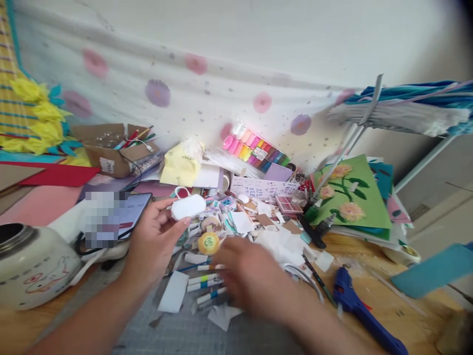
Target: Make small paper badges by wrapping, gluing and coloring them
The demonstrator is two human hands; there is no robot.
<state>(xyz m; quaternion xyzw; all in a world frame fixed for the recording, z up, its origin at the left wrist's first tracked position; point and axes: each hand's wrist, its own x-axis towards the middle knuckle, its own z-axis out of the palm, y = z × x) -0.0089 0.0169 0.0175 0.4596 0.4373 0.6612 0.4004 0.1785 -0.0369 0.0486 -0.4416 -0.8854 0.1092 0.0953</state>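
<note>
My left hand (155, 236) pinches a small white rounded piece (188, 207) between thumb and fingers, held above the cluttered middle of the table. To its right, my right hand (247, 276) is blurred by motion and reaches down over several white markers (205, 282); its fingertips are smeared, so whether they grip anything is unclear. A round yellow disc (209, 243) lies just beyond the right fingers. Left of the markers, a white rectangular piece (173, 292) rests on the grey mat (144, 330).
Paper scraps (242, 222) cover the middle. A blue glue gun (362, 310) lies at the right, near a green flower card (354, 197). A white pot (37, 266) and a phone (135, 214) stand or lie at the left; behind is a cardboard box (111, 160).
</note>
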